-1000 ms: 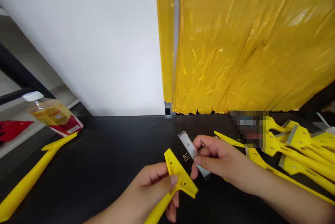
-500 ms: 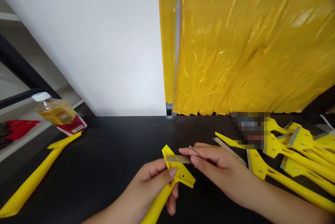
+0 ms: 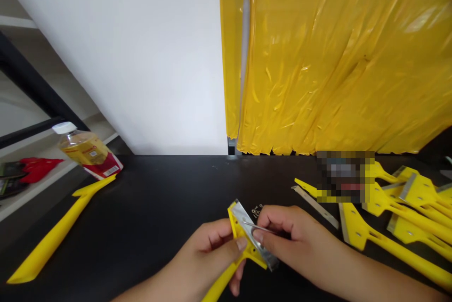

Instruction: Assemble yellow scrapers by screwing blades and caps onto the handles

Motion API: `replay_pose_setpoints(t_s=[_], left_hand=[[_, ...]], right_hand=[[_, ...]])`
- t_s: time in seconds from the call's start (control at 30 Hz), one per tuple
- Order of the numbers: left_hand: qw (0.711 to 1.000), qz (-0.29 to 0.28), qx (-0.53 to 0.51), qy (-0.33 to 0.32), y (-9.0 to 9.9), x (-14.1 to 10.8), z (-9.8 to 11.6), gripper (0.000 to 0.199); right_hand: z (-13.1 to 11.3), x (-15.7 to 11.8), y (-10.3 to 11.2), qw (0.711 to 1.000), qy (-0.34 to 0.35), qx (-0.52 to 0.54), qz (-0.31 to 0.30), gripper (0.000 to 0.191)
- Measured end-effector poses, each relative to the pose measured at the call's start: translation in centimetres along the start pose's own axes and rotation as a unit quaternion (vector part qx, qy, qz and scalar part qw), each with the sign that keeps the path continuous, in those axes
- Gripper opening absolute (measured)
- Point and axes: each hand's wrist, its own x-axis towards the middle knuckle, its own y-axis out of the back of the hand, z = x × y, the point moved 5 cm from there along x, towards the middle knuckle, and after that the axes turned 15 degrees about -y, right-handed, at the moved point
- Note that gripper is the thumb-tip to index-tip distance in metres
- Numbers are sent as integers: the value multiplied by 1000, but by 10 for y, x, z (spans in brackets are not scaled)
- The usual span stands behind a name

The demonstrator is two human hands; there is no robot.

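Observation:
A yellow scraper handle (image 3: 223, 283) is gripped just below its wide head by my left hand (image 3: 212, 252), thumb on the near face. Against the head's edge lies a silver metal blade (image 3: 240, 211), slanting down to the right. My right hand (image 3: 293, 240) is closed at the blade, thumb and index finger pinching a thin metal rod (image 3: 257, 226) whose tip reaches the blade's face. Whether these fingers also grip the blade I cannot tell. Several small nuts and screws (image 3: 256, 210) lie on the black table (image 3: 148, 226) just behind my right hand.
Several yellow scrapers with blades (image 3: 356, 233) are heaped at the right. A loose metal strip (image 3: 318, 207) lies beside them, near a blurred-out patch (image 3: 344, 177). At the left are another yellow handle (image 3: 60, 229) and a bottle (image 3: 93, 153). Yellow plastic sheeting (image 3: 318, 57) hangs behind.
The blade, held out flat from my right fingers before, now lies along the scraper head. The rod has swung so its tip meets the blade. The view has shifted slightly.

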Motion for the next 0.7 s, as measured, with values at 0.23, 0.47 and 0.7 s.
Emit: replay_pose_setpoints(t_s=[0.23,0.47,0.7], left_hand=[[999,-23,21,-8,0,-2,-2,37],[999,-26,21,-17,-4,-2,1,37],[1000,-4,-8,19,-6,-2,0,43]], right_hand=[[3,0,-6,1000,9,-19,0,29],[7,0,-7,999,1,-36,-3,31],[10,0,-15,999,-26,-33,-24,34]])
